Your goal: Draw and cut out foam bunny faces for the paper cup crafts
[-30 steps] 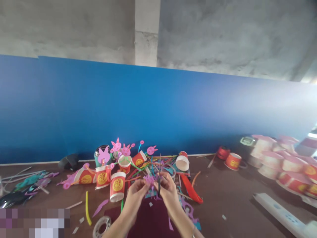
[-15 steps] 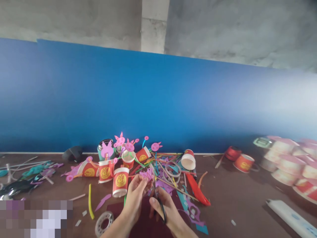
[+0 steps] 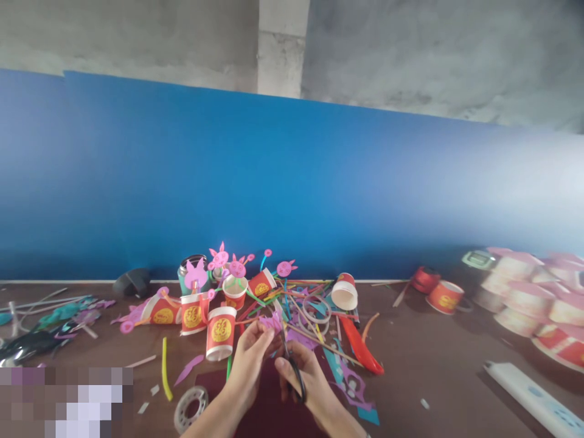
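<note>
My left hand [image 3: 250, 354] pinches a pink-purple paper piece [image 3: 272, 320] with a jagged outline, its lower part hidden by the fingers. Wrapped through the handles of black-handled scissors [image 3: 297, 372], my right hand [image 3: 306, 372] keeps the blades upward beside the paper. Whether the blades touch the paper is too small to tell. Just left of my left hand stands a red and white paper cup [image 3: 221, 333]. Under both hands lies a dark red sheet [image 3: 280, 407]. Beyond them is a heap of purple paper scraps [image 3: 301, 337].
Cups with pink pig faces [image 3: 195, 274] crowd the back left. A tape roll [image 3: 190, 409] and a yellow strip [image 3: 165, 371] lie left of my arms. On the right are a red balloon-like piece [image 3: 365, 350], a white power strip [image 3: 533, 395] and stacked cups [image 3: 524, 298].
The whole view has shifted slightly. Both hands keep nearly the same place, still holding the paper piece and the scissors, with the blades tilted a little differently.
</note>
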A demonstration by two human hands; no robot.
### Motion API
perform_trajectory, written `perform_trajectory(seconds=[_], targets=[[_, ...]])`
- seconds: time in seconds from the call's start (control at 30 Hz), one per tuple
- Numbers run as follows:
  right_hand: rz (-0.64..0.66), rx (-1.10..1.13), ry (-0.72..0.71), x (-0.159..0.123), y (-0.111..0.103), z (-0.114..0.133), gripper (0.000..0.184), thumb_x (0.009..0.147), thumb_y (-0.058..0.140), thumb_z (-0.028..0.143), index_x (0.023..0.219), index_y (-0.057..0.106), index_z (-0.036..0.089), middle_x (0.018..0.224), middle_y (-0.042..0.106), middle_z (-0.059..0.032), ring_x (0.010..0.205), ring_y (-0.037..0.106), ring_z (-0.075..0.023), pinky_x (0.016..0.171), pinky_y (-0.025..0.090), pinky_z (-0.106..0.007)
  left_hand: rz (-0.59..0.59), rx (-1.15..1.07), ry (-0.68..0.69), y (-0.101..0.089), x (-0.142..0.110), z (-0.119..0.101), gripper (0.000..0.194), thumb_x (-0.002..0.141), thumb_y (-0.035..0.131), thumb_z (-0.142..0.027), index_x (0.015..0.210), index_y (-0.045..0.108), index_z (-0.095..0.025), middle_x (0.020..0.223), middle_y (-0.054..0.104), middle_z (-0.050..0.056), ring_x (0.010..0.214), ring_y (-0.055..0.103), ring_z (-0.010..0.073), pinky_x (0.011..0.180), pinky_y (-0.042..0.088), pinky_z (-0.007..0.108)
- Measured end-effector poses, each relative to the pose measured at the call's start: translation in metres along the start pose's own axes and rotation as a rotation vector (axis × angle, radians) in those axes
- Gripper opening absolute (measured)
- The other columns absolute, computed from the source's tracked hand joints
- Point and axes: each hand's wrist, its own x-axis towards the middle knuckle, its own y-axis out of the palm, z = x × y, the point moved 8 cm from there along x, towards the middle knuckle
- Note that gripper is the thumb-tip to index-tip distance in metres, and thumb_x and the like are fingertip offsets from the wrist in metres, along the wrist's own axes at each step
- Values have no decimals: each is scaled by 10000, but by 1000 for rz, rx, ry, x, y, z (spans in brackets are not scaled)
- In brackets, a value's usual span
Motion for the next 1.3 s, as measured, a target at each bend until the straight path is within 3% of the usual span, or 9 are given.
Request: perform_trajectory(seconds=[0.6,0.93,1.2,1.3], targets=[[-9,-1,-48,0,0,4,528,678,663,659,778,531,157,394,453,92,295,387,-45,316,272,-149,18,-19,13,0,-1,-1,301,635,802,-316,646,538,-173,680,615,-10,687,607,148,713,475,266],[45,31,-31,1,5,-8,482,702,679,607,778,521,159,429,519,66,310,449,-60,322,335,-151,14,-90,77,-7,9,-7,286,611,823,-297,637,562,-184,664,608,-21,674,595,124,700,468,226],[37,37,-30,1,2,-6,493,701,671,618,769,513,156,413,514,65,302,447,-58,308,289,-141,74,-100,73,-3,8,-3,207,680,781,-265,677,589,-187,740,626,-7,756,595,126,819,461,247],[34,34,-27,1,2,-4,520,681,672,641,774,523,152,413,521,60,307,459,-60,308,274,-138,86,-82,58,-2,6,0,177,709,759,-263,698,597,-190,729,611,-11,734,581,122,784,461,237]])
